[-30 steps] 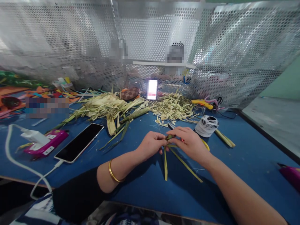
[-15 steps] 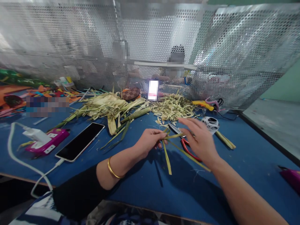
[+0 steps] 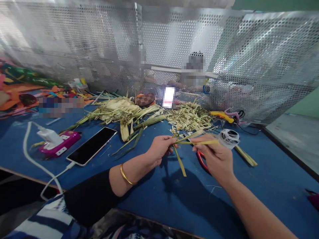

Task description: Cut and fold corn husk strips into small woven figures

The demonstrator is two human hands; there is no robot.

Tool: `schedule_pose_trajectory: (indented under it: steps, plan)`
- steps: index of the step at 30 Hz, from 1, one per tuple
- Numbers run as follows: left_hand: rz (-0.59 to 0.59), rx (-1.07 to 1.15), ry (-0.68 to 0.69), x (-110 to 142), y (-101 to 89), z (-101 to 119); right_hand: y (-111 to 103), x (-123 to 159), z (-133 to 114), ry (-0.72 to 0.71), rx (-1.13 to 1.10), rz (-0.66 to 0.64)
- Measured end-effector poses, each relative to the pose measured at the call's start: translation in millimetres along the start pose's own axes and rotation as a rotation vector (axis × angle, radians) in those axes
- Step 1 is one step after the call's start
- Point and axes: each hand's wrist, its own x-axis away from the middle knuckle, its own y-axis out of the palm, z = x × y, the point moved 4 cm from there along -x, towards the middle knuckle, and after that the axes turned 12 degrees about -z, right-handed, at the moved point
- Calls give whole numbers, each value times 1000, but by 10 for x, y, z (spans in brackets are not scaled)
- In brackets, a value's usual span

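My left hand [image 3: 163,147] pinches a small bundle of crossed yellow-green leaf strips [image 3: 179,161] where they meet, above the blue table. One strip hangs down from that crossing; others reach out to the right. Between thumb and fingers, my right hand [image 3: 215,156] grips one of these strips and holds it stretched sideways. Red-handled scissors [image 3: 202,162] lie beneath my right hand, mostly covered by it. Just beyond that hand is a roll of white thread [image 3: 228,137]. A gold bangle [image 3: 126,176] circles my left wrist.
Dried husks [image 3: 118,113] and a heap of shredded strips [image 3: 190,116] lie along the back. To the left are a black-screened phone [image 3: 92,146] and a purple power strip [image 3: 61,144] with a white cable. A perforated metal screen [image 3: 169,36] rises behind.
My right hand has gone from raised, loosely spread fingers to gripping a strip and drawing it out to the right. My left hand keeps its pinch. The whole view has shifted slightly.
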Motion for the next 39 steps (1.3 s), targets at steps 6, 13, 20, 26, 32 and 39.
schedule_pose_trajectory:
  steps: [6, 13, 20, 26, 32, 39]
  plan:
    - [-5, -168, 36, 41, 86, 8, -11, 13, 82, 213, -335, 141]
    - [-3, -294, 96, 9, 78, -31, 36, 6, 167, 436, -72, -81]
    - [45, -565, 206, 42, 78, 26, 77, 17, 303, 558, -15, -210]
    - [80, -728, 270, 87, 116, 64, 167, 28, 374, 637, -208, -176]
    - [65, -754, 292, 89, 124, 68, 196, 24, 363, 706, -369, -80]
    - [19, -663, 280, 72, 124, 35, 188, 4, 346, 657, -488, -116]
